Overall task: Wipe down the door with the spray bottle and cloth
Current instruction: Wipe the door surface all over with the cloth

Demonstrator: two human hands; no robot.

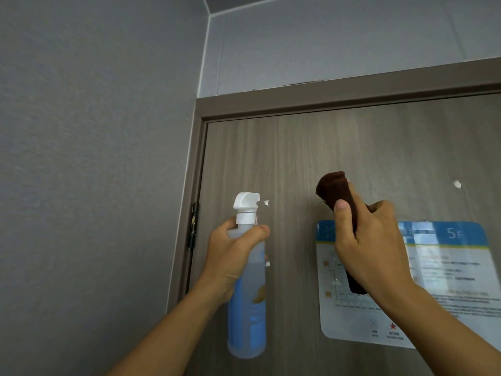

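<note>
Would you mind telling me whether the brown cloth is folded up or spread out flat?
Folded. The brown cloth is bunched into a thick roll gripped in the right hand, with ends sticking out above and below the hand.

A: Note what you can't read off the notice [444, 280].

B: Your right hand [371, 248] covers its upper left; small print blurred, right edge cut off by the frame.

A: The cloth [336, 191]?

B: Its middle is hidden in your grip. The door [298, 158] runs out of view right and below.

A: The spray bottle [248, 308]?

B: Your left hand [233, 256] hides its neck; label illegible.
</note>
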